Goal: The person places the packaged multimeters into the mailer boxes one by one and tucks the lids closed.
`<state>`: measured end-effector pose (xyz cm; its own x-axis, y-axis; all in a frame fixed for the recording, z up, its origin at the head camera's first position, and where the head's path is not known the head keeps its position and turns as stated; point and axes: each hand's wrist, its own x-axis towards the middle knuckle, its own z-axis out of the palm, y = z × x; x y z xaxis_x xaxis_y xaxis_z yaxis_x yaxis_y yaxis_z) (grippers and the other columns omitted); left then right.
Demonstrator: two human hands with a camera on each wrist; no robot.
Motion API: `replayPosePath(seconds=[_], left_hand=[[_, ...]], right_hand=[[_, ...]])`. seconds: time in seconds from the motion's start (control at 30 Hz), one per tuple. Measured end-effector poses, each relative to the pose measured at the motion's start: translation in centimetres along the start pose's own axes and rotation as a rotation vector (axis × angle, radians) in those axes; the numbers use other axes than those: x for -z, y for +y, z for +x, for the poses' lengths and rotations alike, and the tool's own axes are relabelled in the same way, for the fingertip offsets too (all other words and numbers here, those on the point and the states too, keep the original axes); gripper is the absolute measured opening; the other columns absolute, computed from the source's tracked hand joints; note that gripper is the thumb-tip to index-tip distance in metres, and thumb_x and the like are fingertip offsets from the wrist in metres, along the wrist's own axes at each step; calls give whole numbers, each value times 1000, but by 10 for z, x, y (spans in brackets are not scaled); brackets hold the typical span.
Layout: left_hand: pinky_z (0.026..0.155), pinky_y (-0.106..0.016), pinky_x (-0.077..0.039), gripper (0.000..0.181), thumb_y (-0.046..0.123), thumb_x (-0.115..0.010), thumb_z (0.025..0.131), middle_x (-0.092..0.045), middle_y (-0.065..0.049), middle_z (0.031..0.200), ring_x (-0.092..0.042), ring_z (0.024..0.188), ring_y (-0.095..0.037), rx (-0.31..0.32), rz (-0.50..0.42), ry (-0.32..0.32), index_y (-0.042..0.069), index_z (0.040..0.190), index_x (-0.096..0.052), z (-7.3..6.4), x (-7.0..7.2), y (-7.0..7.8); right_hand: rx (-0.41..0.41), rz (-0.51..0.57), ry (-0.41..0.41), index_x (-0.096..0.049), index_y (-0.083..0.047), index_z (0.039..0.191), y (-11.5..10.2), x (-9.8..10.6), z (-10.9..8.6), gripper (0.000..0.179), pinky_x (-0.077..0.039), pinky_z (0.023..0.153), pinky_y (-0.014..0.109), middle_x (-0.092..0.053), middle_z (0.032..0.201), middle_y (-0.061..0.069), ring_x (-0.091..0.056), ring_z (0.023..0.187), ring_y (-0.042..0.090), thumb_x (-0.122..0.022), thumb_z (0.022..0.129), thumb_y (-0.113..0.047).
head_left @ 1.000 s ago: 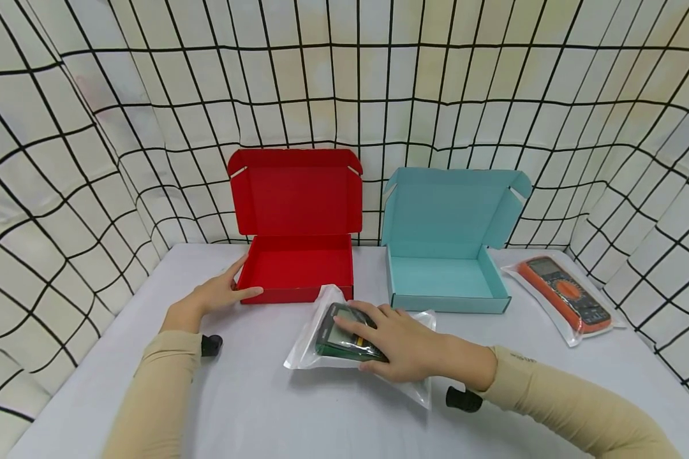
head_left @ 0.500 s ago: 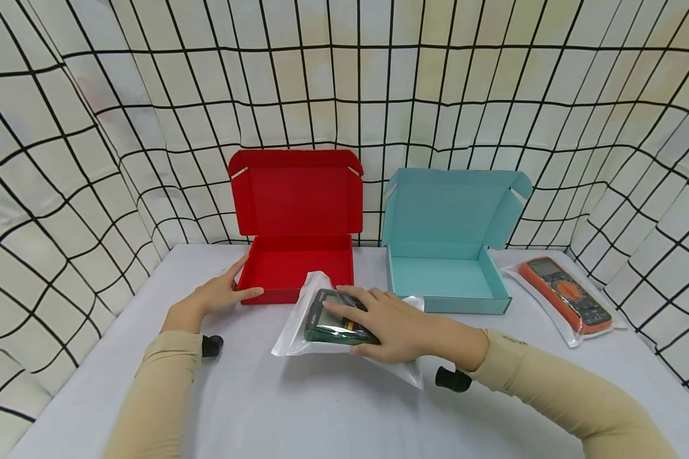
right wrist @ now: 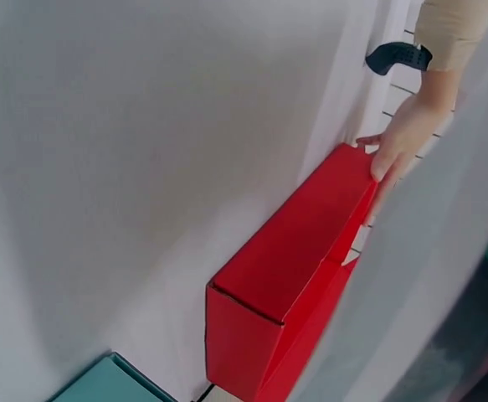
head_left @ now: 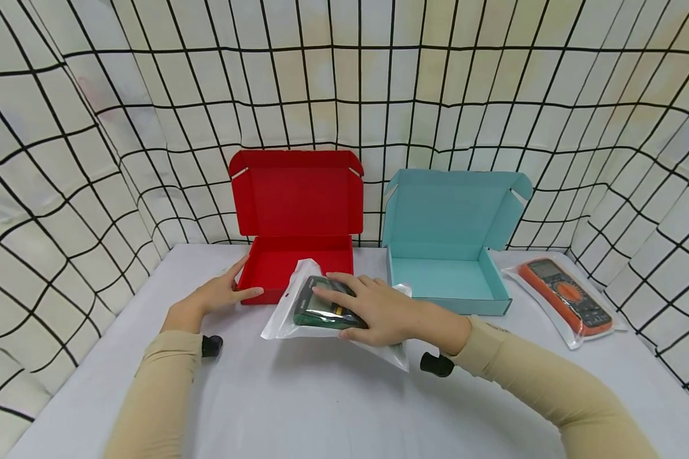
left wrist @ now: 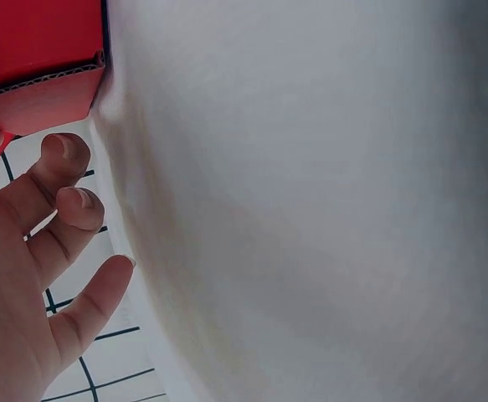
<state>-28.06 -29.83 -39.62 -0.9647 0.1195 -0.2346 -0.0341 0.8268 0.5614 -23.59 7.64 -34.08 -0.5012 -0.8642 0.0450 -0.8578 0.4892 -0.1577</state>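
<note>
My left hand (head_left: 217, 294) touches the near left corner of an open red cardboard box (head_left: 275, 255), thumb along the front wall and index finger along the side. Its other fingers are spread and slightly bent in the left wrist view. My right hand (head_left: 379, 313) grips, from above, a green-cased multimeter (head_left: 317, 312) in a clear plastic bag (head_left: 278, 322). The bagged meter is held tilted over the table, its far end overlapping the red box's front wall. The right palm covers the meter's near right part. In the right wrist view the bag (right wrist: 394, 293) looms large and blurred.
Right of the red box stands a teal cardboard box (head_left: 453, 306), lid raised. An orange multimeter (head_left: 565, 293) in a clear bag lies at the table's right. White cloth covers the table (head_left: 321, 414). A black-gridded white curtain (head_left: 344, 83) encloses the back and sides.
My right hand has carried the bagged green multimeter leftward and forward, up toward the red box. My left hand and both boxes have stayed in place.
</note>
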Motion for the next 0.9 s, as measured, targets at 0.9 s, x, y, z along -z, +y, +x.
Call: replayPosePath(seconds=[0.9], left_hand=[[99,-64,-46,108,59,-65,93,-47,-35,141,-49,126,-49,-42,-17,-1,13,165,0,-1,2,-2]], right_hand=[[72,-16,-31,-21,-27,165,24,3,55,81,-42,107,47,-19,168,9,-41,135,28,-55,96,-51]])
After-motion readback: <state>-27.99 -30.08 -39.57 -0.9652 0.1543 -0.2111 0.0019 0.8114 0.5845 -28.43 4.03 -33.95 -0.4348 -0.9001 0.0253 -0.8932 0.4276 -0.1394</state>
